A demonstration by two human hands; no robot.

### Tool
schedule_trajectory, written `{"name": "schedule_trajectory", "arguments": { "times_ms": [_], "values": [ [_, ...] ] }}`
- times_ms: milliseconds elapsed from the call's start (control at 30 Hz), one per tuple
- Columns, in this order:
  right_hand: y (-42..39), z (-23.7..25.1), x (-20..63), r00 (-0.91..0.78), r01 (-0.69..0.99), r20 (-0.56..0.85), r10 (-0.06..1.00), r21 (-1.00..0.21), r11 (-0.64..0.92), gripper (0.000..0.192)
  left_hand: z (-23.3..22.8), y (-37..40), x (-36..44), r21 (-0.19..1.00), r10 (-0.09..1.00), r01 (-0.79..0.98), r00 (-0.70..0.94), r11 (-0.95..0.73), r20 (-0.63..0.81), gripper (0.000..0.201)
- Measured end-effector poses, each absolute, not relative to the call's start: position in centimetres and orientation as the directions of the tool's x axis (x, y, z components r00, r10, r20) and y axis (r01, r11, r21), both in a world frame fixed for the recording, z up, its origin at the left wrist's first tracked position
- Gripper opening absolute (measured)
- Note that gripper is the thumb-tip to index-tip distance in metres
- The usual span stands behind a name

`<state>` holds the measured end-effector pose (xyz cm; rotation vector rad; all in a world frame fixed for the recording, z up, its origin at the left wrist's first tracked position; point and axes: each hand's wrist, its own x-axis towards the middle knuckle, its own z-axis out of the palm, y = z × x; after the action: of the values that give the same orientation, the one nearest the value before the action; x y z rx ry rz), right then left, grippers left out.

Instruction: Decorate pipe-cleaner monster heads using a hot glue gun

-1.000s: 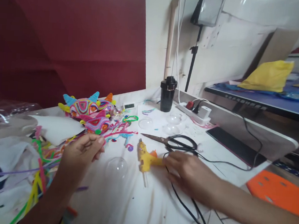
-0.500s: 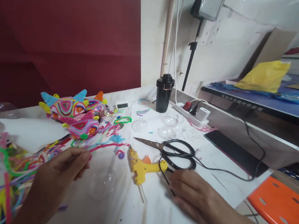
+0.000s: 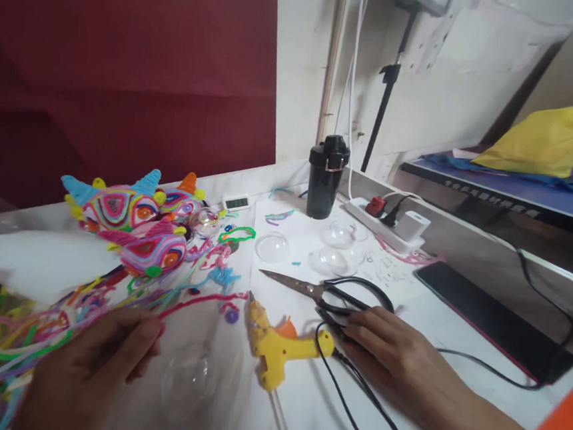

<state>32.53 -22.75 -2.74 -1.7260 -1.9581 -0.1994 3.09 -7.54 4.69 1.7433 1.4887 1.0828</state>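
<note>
My left hand, at the lower left, pinches one end of a red-pink pipe cleaner. Its far end reaches to the nozzle of a yellow hot glue gun lying on its side; whether they touch I cannot tell. Black-handled scissors lie beyond the glue gun, blades pointing left. Over their nearer handle my right hand curls its fingers, hiding part of the loop; its thumb is out of sight. The glue gun's black cord runs below that hand. A clear plastic dome sits between my left hand and the glue gun.
Striped pipe-cleaner fish heads and loose pipe cleaners fill the left side. Further back are more clear domes, a small digital display, a black cup and a power strip. A phone lies right.
My right hand has moved from beside the glue gun's cord up onto the scissors' handle. My left hand still pinches the pipe cleaner. The view has shifted slightly.
</note>
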Motion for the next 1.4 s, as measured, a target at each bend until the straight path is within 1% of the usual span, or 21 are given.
{"name": "schedule_trajectory", "arguments": {
  "times_ms": [200,267,333,400,467,533,600,633,700,833,933,1033,1167,1267,1400],
  "values": [
    [-21.6,-3.5,33.3,-0.049,0.964,0.433,0.9,-0.215,0.156,0.022,4.8,-7.5,3.5,0.856,0.972,0.465,0.039,-0.224,0.233,0.023],
    [-21.5,-3.4,33.6,-0.038,0.963,0.411,0.911,-0.228,0.143,0.021,5.0,-7.3,3.3,0.851,0.972,0.471,0.09,-0.232,0.216,0.022],
    [-21.7,-2.9,33.7,-0.032,0.951,0.399,0.916,-0.269,0.15,0.018,5.2,-7.0,3.1,0.829,0.969,0.503,0.157,-0.245,0.191,0.023],
    [-21.8,-1.8,33.5,-0.03,0.933,0.423,0.906,-0.314,0.177,0.017,5.4,-6.7,2.8,0.816,0.964,0.519,0.201,-0.255,0.174,0.024],
    [-21.4,-0.4,33.2,-0.045,0.923,0.477,0.878,-0.315,0.219,0.017,5.4,-6.5,2.7,0.819,0.963,0.514,0.208,-0.256,0.17,0.025],
    [-20.2,1.2,32.9,-0.094,0.934,0.516,0.851,-0.251,0.256,0.019,5.1,-6.2,2.7,0.834,0.964,0.492,0.208,-0.249,0.164,0.027],
    [-18.2,2.7,32.9,-0.123,0.968,0.454,0.882,-0.14,0.207,0.025,4.8,-5.9,2.7,0.856,0.968,0.462,0.195,-0.232,0.157,0.028],
    [-16.9,3.3,32.9,-0.126,0.983,0.383,0.915,-0.075,0.167,0.027,4.7,-5.7,2.6,0.87,0.97,0.441,0.19,-0.22,0.149,0.028],
    [-14.2,4.1,32.9,-0.102,0.992,0.171,0.98,0.085,0.088,0.025,4.3,-5.2,2.5,0.897,0.975,0.397,0.183,-0.193,0.129,0.028],
    [-9.1,4.1,32.6,-0.127,0.975,0.054,0.991,0.192,0.114,0.02,3.9,-4.4,2.0,0.921,0.976,0.345,0.178,-0.179,0.123,0.027],
    [-6.7,3.2,32.4,-0.135,0.953,-0.029,0.99,0.271,0.138,0.018,3.6,-4.0,1.7,0.921,0.971,0.327,0.179,-0.212,0.16,0.031],
    [-5.6,2.3,32.4,-0.146,0.932,-0.089,0.985,0.322,0.167,0.02,3.3,-3.7,1.4,0.91,0.962,0.336,0.201,-0.244,0.183,0.033],
    [-5.0,1.8,32.6,-0.168,0.912,-0.127,0.978,0.357,0.203,0.022,2.9,-3.5,1.2,0.897,0.956,0.357,0.227,-0.261,0.188,0.031],
    [-4.7,1.7,32.9,-0.186,0.907,-0.152,0.971,0.353,0.229,0.021,2.6,-3.4,1.1,0.88,0.95,0.381,0.234,-0.285,0.207,0.029],
    [-4.6,2.1,33.1,-0.19,0.923,-0.145,0.971,0.312,0.227,0.019,2.3,-3.2,1.1,0.877,0.953,0.395,0.231,-0.275,0.195,0.029]
  ]
}}
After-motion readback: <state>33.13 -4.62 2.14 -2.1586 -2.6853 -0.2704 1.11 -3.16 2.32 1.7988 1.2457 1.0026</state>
